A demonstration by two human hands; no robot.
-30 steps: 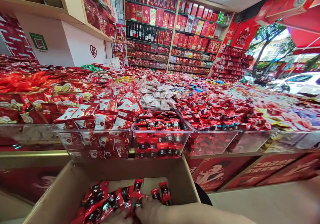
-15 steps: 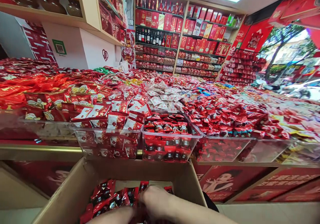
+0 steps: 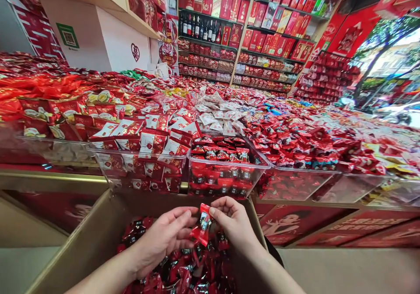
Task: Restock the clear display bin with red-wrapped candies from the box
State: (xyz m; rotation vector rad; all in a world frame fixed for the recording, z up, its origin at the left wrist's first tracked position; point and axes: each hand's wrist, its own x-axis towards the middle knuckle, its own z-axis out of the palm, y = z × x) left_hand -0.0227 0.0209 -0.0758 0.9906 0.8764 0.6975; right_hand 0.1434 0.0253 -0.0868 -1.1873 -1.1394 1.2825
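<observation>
A small wrapped candy (image 3: 204,222), red with a dark label, is pinched at its upper end by my right hand (image 3: 231,219) above an open cardboard box (image 3: 82,237). My left hand (image 3: 169,232) is beside it on the left, fingers partly spread and curved toward the wrapper. Its lower fingertips come close to the candy's bottom end; whether they touch is unclear. Beneath both hands, the box holds a heap of similar red and dark candies (image 3: 183,272). Straight ahead, a clear plastic bin (image 3: 226,168) contains matching candies in rows.
To its left, another clear bin (image 3: 138,154) holds white-and-red packets. More bins (image 3: 295,184) of red sweets line the counter edge on the right. Heaped sweets spread behind them, and shelves (image 3: 210,22) of bottles and boxes stand at the back.
Both hands have risen from down among the candies in the box. A single candy now shows in my right fingers. The view has tilted downward.
</observation>
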